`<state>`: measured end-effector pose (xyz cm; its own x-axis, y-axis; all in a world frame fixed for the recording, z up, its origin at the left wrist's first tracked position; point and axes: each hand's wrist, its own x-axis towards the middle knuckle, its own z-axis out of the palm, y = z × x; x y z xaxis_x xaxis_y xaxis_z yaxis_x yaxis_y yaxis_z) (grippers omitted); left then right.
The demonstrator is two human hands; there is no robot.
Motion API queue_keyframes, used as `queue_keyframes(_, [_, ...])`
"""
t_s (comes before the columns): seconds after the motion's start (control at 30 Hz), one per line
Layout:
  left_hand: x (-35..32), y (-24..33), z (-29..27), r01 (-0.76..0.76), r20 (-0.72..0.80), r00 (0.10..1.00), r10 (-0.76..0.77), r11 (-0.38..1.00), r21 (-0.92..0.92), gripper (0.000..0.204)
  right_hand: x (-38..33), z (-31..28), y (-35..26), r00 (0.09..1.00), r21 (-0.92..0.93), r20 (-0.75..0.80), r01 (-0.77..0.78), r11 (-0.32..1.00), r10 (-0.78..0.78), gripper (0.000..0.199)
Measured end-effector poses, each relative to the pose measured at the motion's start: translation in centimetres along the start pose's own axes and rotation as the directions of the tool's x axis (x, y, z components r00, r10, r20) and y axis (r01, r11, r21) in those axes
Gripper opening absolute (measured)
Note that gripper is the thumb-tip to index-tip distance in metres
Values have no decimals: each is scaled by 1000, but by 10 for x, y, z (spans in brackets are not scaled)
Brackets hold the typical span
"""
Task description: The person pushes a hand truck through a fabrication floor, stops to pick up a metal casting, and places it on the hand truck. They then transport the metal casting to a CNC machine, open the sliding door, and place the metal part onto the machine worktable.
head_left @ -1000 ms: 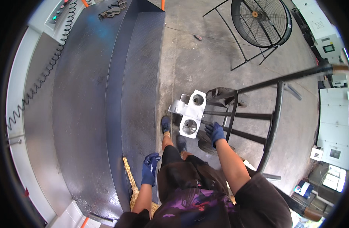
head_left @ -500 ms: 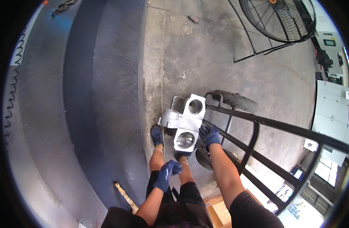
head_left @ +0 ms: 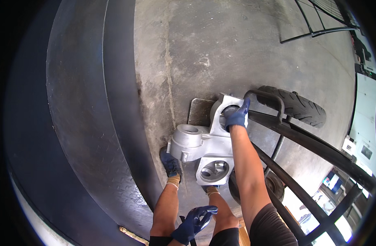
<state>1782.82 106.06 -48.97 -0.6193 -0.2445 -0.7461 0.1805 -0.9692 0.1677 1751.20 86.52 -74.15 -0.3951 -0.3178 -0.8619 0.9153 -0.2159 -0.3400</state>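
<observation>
The right hand (head_left: 236, 116), gloved in blue, is reaching far forward on a straight bare arm, fingers curling downward. The left hand (head_left: 193, 223), also gloved, is hanging near the knees, fingers half-curled and holding nothing.

1. This is an industrial workshop: a bare, stained concrete floor (head_left: 237, 49) lies beyond the fingertips.
2. Left of the fingers runs dark checker-plate steel (head_left: 85, 123).
3. Just right of them stands a black hand truck (head_left: 302, 143) with rubber tyres (head_left: 296, 107).
</observation>
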Motion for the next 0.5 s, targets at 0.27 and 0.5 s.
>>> queue_keyframes(0.27, [-2,-5,-27,-164,125,983,132,939,301,27,-23,-20,0,995,-159,-67,-85,984,75,92])
queue_keyframes(0.5, [-88,35,-18,-347,-67,886,459,751,562,26,-221,-21,55,611,-831,317,548,99,-725,25])
